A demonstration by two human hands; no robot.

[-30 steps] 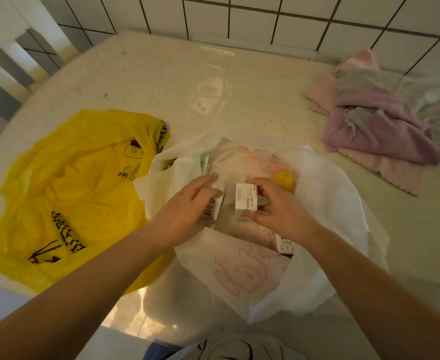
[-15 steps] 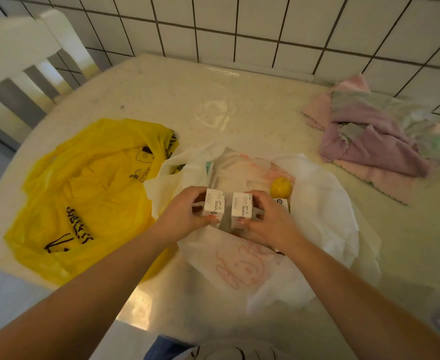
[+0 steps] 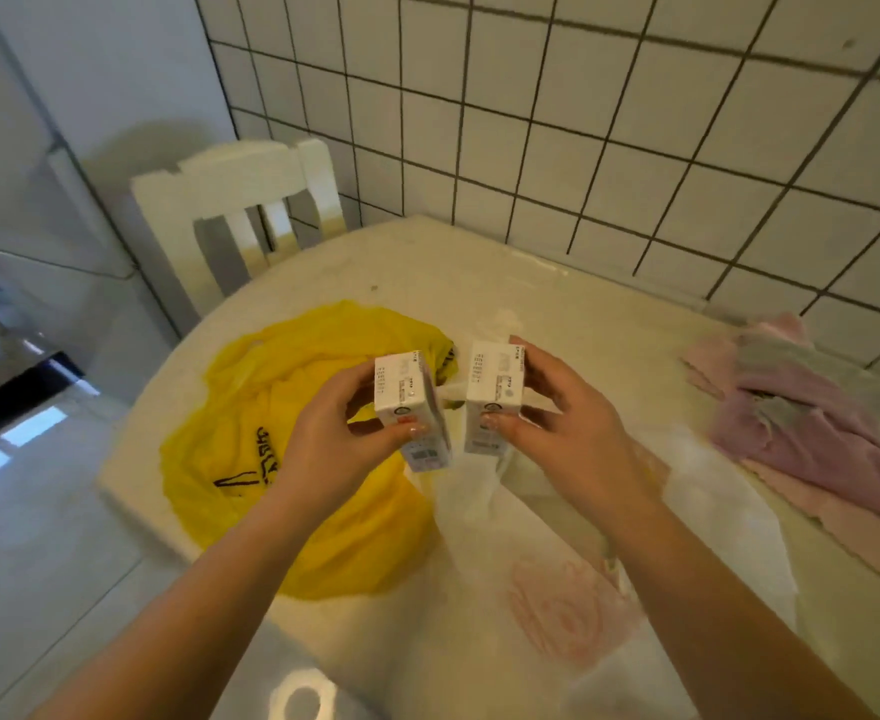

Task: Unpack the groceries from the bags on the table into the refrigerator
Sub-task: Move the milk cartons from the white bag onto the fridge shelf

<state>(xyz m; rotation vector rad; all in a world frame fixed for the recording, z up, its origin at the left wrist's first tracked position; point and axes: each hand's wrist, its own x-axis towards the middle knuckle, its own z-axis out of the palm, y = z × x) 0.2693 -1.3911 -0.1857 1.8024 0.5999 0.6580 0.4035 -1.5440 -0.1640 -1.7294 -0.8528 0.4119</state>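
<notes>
Each of my hands holds a small white carton above the table. My left hand (image 3: 331, 439) grips the left carton (image 3: 406, 402) by its sides, and my right hand (image 3: 570, 423) grips the right carton (image 3: 492, 392) the same way. The two cartons stand side by side, lifted clear of the bags. Below them lies the white bag (image 3: 557, 579) with a pink drawing on it, its mouth open under my right hand. A flattened yellow plastic bag (image 3: 250, 439) with black print lies to its left. What is left inside the white bag is hidden by my hands.
The bags lie on a pale round table (image 3: 557, 304) against a white tiled wall (image 3: 635, 122). A heap of pink and grey cloths (image 3: 812, 413) sits at the right. A white slatted chair (image 3: 240, 200) stands behind the table's left side. A grey appliance face (image 3: 22, 174) fills the far left.
Both hands have lifted their cartons up out of the white bag and to the left. My view has swung up and left, bringing the chair and appliance into sight.
</notes>
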